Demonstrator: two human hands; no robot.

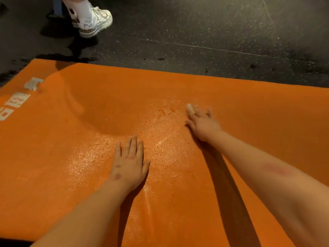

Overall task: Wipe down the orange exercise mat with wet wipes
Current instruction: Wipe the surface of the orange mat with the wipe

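- Orange was pretty much the whole shot: the exercise mat lay spread flat on a dark speckled floor and filled the lower two thirds of the head view, with its far edge running across the middle.
- The person's left hand was open and lay palm down on the mat near the centre, fingers straight and close together, holding nothing.
- The right hand was further out and to the right, a bit motion-blurred, but the fingers looked stretched out flat rather than curled. It pressed a small white wet wipe onto the mat, and a bit of the wipe poked out past the fingertips.
- A shiny wet patch covered the mat between and around the two hands.
- Left of that, the mat had a soft dent with a curved crease.
- White printed characters ran along the mat's left side, too skewed to read.
- Someone else's white sneaker stood on the floor at top left, well apart from the hands and just beyond the mat's far corner.
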